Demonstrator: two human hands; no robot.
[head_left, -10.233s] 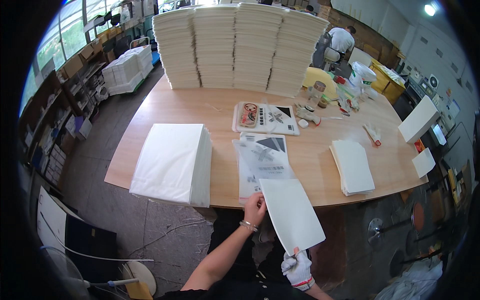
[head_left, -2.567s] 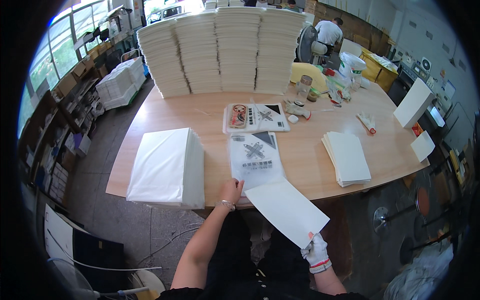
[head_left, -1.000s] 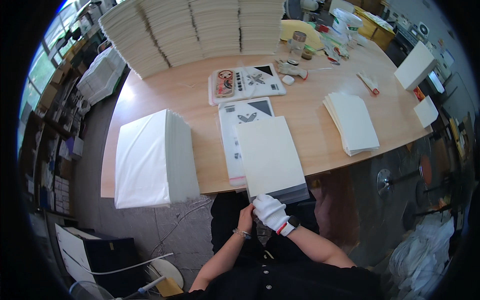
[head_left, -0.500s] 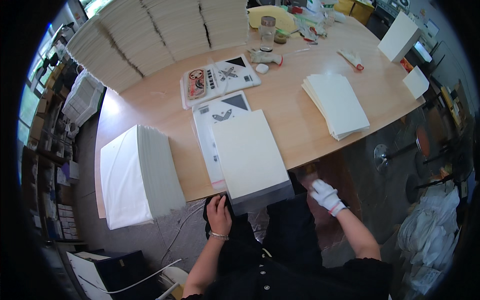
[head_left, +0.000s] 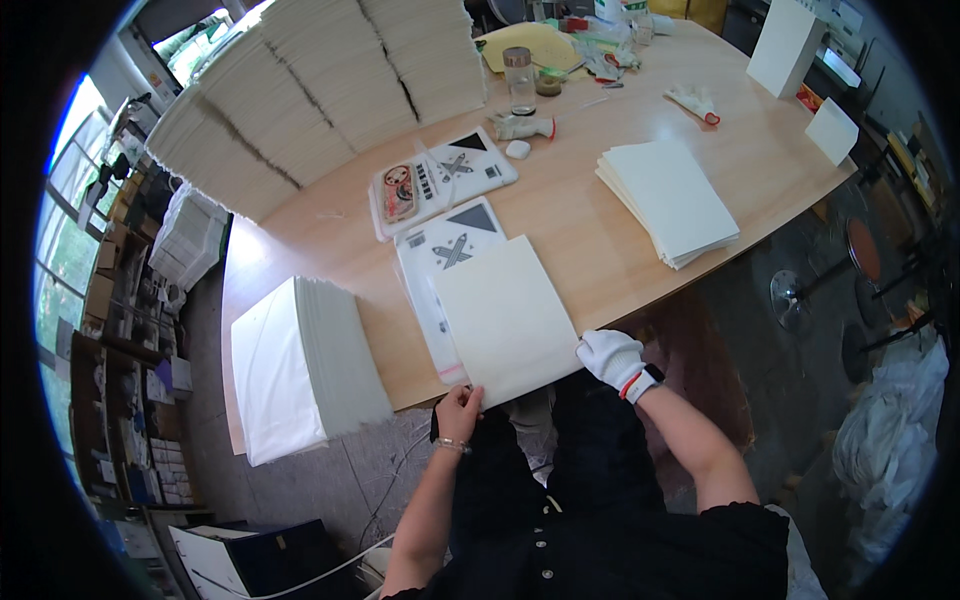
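Note:
A cream sheet of stiff paper or card (head_left: 508,318) lies at the near table edge, partly over a white plastic packet (head_left: 450,248) printed with a crossed pencil-and-ruler picture. My bare left hand (head_left: 459,413), with a bracelet at the wrist, pinches the sheet's near left corner. At its near right corner, my right hand (head_left: 612,360) in a white glove has its fingers closed on the edge. Both hands are at the table's front edge, above my lap. What lies under the sheet is mostly hidden.
A tall white paper block (head_left: 300,365) stands at the left; a long stacked wall of paper (head_left: 320,95) rises behind. To the right is a fanned pile of cream sheets (head_left: 672,200). Farther back are a glass jar (head_left: 520,82), loose gloves (head_left: 694,102) and a second packet (head_left: 468,165).
My right hand has moved left and up from beside my lap to the sheet's edge. My left hand has closed on the near left corner. The dark translucent strip at the near edge no longer shows.

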